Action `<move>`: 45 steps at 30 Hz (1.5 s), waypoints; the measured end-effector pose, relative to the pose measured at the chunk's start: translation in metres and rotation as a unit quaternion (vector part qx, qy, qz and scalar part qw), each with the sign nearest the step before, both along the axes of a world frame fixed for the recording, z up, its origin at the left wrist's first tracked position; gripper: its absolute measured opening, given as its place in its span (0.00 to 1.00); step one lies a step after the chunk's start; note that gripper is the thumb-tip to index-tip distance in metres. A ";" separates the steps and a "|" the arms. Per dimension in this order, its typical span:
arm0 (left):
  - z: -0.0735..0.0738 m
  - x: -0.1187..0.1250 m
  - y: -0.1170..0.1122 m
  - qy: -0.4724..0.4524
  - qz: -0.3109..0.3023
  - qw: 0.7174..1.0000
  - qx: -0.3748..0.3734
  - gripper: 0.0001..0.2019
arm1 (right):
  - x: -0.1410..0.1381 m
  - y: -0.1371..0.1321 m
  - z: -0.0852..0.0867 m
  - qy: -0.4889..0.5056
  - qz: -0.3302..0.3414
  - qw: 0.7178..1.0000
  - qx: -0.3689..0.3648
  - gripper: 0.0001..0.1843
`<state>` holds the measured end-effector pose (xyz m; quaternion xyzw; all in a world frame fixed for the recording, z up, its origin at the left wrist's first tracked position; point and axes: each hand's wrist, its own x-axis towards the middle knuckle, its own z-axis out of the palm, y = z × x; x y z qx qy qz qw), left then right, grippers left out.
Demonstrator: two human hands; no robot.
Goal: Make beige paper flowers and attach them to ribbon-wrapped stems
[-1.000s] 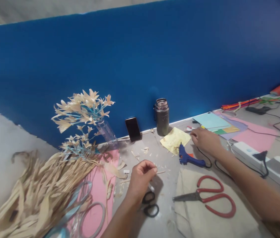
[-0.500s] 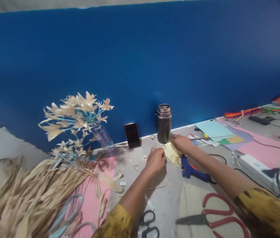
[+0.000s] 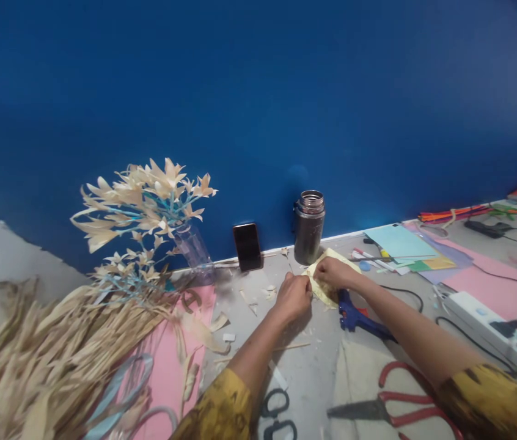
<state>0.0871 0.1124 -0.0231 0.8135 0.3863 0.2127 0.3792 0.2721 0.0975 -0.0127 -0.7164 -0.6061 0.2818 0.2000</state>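
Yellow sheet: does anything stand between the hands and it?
Nothing visible does. The left hand and the right hand both hold the yellow sheet. The flask stands just behind it and the glue gun lies beside it, neither between.

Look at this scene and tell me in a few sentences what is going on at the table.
A person in yellow patterned sleeves works at a craft table. The right hand grips a pale yellow sheet in front of a dark flask. The left hand is curled at the sheet's edge, though its grip is hidden. A blue glue gun lies beside the right wrist, red scissors nearer, and dried leaf strips are piled at left.
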 end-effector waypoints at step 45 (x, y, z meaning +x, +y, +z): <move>0.069 -0.076 -0.126 -0.474 0.130 0.775 -0.396 0.14 | -0.132 -0.147 0.030 0.497 -0.084 0.834 0.224 0.15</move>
